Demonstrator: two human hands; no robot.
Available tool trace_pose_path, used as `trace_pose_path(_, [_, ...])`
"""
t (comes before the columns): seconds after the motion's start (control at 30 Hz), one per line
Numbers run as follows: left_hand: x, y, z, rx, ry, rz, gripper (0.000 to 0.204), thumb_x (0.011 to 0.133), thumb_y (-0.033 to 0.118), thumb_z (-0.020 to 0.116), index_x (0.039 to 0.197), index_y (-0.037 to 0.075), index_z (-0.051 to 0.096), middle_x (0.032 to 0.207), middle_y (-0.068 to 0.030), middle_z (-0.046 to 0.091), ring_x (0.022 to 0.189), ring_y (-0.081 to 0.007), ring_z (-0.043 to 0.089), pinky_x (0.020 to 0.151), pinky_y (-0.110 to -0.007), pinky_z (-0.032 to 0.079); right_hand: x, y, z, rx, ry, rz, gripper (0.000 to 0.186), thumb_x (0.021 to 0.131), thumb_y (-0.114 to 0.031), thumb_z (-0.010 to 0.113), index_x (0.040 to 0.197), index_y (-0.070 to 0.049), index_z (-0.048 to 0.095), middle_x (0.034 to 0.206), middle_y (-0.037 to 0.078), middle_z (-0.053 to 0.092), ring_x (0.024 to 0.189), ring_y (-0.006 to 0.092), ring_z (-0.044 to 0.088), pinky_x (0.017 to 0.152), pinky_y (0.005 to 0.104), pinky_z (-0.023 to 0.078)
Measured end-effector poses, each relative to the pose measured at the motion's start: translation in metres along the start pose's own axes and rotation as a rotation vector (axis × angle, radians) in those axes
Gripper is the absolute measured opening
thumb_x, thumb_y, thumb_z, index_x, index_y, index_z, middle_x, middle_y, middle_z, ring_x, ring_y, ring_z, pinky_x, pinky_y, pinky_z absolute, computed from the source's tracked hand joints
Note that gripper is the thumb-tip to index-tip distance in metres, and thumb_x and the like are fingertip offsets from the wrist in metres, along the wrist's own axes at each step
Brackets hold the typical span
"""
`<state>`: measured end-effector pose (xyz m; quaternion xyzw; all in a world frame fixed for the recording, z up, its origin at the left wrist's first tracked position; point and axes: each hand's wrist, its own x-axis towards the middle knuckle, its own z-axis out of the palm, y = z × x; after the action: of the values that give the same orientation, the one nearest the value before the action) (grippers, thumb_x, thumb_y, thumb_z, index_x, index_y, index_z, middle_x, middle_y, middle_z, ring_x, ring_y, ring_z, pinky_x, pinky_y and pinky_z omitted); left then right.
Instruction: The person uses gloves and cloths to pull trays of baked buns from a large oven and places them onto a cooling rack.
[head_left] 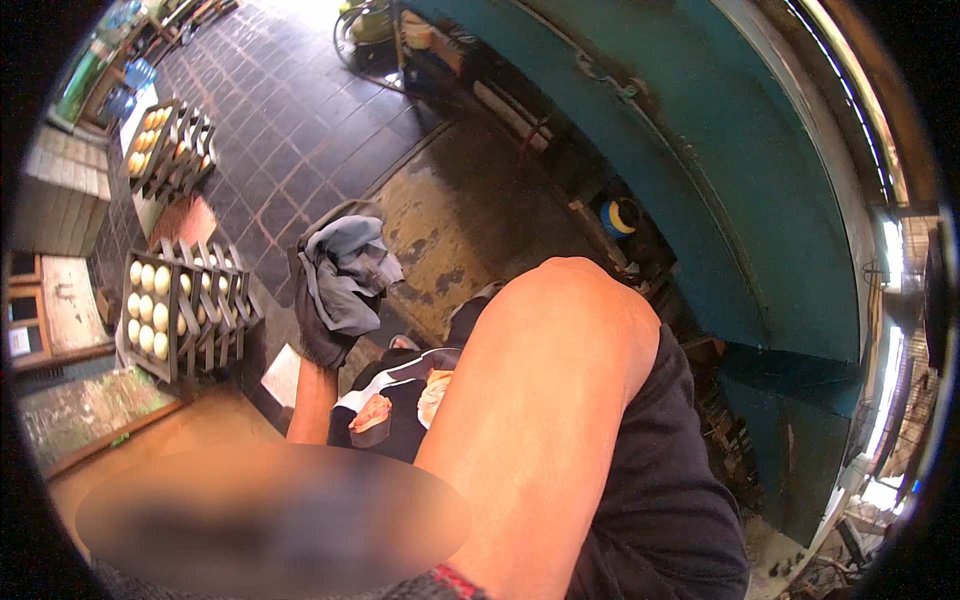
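Observation:
My left hand [322, 340], in a dark glove, is raised in the middle left and closed round a crumpled grey cloth [345, 265]. The cloth bunches above the fingers and hangs over the hand. My right arm [540, 400] is bent close in front of me, its elbow high and a black sleeve [660, 480] round the upper arm. That forearm runs back to the lower edge, where a dark knitted cuff with red [455, 580] shows. A blurred patch and the frame's edge hide my right hand's fingers.
Two slatted racks with rows of round pale-yellow pieces stand at left: a near rack [175, 350] and a farther rack [165, 185]. Dark tiles cover the floor [270, 130]. A large teal panel [720, 150] curves along the right. A blue-and-yellow round object [620, 215] lies beside it.

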<state>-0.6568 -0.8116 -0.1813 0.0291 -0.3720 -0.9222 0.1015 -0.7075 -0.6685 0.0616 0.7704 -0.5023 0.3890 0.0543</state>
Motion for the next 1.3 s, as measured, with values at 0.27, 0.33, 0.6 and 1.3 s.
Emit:
trace_pose_path(0.27, [-0.143,0.093,-0.134,-0.187,-0.028,0.152,0.055,0.113,0.046,0.032,0.146,0.005,0.050,0.138,-0.0131,0.062,0.120,-0.0270,0.061,0.110,-0.041,0.045,0.050,0.052,0.171,-0.034,-0.486,0.398,0.017,0.085,-0.024,0.072,0.092,-0.009,0.070,0.082,0.013,0.068,0.077,0.0330,0.068,0.068,0.0416,0.054])
trace_pose_path(0.33, [-0.172,0.095,-0.189,-0.314,0.105,0.135,0.059,0.113,0.050,0.029,0.146,0.005,0.051,0.135,-0.0136,0.063,0.118,-0.0277,0.062,0.109,-0.042,0.046,-0.020,0.100,0.209,0.026,-0.234,0.670,0.021,0.088,-0.022,0.072,0.100,-0.006,0.067,0.091,0.018,0.068,0.081,0.0376,0.067,0.071,0.0431,0.052])
trace_pose_path(0.6, [-0.169,0.137,-0.145,0.202,0.447,0.385,0.044,0.113,0.033,0.035,0.136,0.001,0.054,0.128,-0.0129,0.067,0.117,-0.0229,0.064,0.108,-0.037,0.046,-0.458,0.144,0.245,0.208,-1.030,1.572,0.063,0.086,-0.056,0.075,0.124,-0.006,0.069,0.123,0.016,0.070,0.110,0.0366,0.067,0.093,0.0468,0.053])
trace_pose_path(1.3, [0.207,0.250,-0.137,1.510,0.506,0.757,0.037,0.091,0.020,0.065,0.123,0.003,0.067,0.102,-0.0147,0.073,0.091,-0.0296,0.068,0.086,-0.040,0.053,0.016,0.396,0.067,0.196,0.173,0.907,0.030,0.097,-0.020,0.071,0.119,0.001,0.068,0.103,0.018,0.073,0.094,0.0242,0.071,0.085,0.0343,0.054])
